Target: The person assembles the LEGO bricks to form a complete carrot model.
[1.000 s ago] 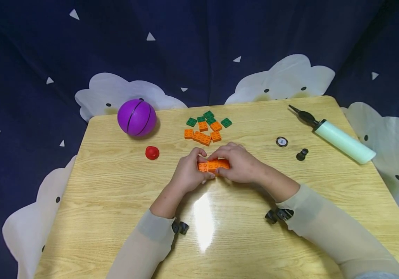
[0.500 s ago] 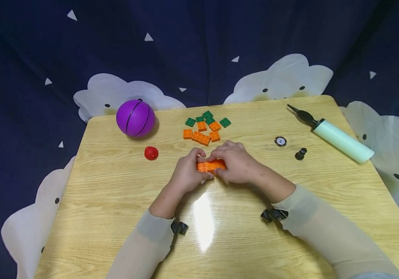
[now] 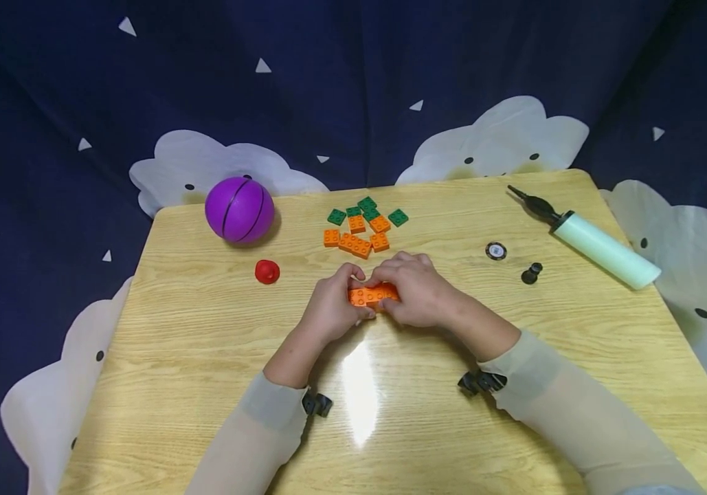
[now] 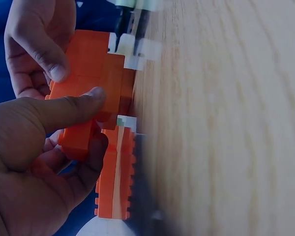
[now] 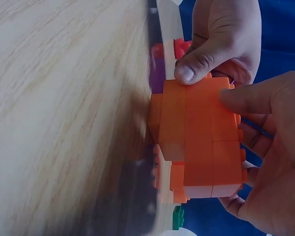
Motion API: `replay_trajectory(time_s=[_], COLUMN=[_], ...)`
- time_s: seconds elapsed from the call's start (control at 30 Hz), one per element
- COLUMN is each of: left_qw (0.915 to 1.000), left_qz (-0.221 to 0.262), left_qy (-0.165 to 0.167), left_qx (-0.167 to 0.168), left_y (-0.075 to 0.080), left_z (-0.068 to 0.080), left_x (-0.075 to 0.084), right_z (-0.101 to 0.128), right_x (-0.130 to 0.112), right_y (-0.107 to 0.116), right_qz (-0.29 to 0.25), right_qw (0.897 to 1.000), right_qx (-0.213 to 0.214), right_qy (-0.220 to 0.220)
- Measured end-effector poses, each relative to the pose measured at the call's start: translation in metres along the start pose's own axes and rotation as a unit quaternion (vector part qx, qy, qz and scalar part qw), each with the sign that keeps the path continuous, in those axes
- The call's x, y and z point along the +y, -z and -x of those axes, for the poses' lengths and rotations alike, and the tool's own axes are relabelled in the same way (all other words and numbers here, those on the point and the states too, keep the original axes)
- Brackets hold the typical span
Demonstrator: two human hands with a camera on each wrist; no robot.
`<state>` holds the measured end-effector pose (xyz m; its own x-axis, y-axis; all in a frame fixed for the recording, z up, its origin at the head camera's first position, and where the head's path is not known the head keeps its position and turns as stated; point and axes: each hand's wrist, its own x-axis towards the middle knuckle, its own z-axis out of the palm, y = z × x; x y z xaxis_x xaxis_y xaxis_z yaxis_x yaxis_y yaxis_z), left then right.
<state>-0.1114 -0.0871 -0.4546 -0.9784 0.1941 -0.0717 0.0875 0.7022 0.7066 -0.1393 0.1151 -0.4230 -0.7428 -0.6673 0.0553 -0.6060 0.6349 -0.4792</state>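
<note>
This looks like a play corner set up for recording. A small wooden table stands before a dark blue cloth with white triangles and white clouds. Toys lie on it: bricks, a purple ball, a pump.

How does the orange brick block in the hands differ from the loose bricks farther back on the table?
The orange brick block is several bricks joined, gripped by the left hand and right hand; the loose bricks lie separate and untouched. The block is all orange, while the loose group mixes orange and green. Both are studded toy bricks on the wooden table.
</note>
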Motion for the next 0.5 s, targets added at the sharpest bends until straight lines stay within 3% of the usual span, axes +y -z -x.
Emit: replay_trajectory(time_s=[0.37, 0.5], left_qw=[0.9999, 0.9997], left_qz=[-0.008, -0.012], left_qy=[-0.012, -0.019], left_qx=[0.003, 0.004], left_y=[0.000, 0.000], left_z=[0.001, 0.001], left_x=[0.000, 0.000], right_z=[0.007, 0.013], right_x=[0.016, 0.021], right_y=[-0.005, -0.006], right_qz=[-0.089, -0.092], right_qw=[0.996, 0.996], right_qx=[0.014, 0.018], right_qy=[0.010, -0.001])
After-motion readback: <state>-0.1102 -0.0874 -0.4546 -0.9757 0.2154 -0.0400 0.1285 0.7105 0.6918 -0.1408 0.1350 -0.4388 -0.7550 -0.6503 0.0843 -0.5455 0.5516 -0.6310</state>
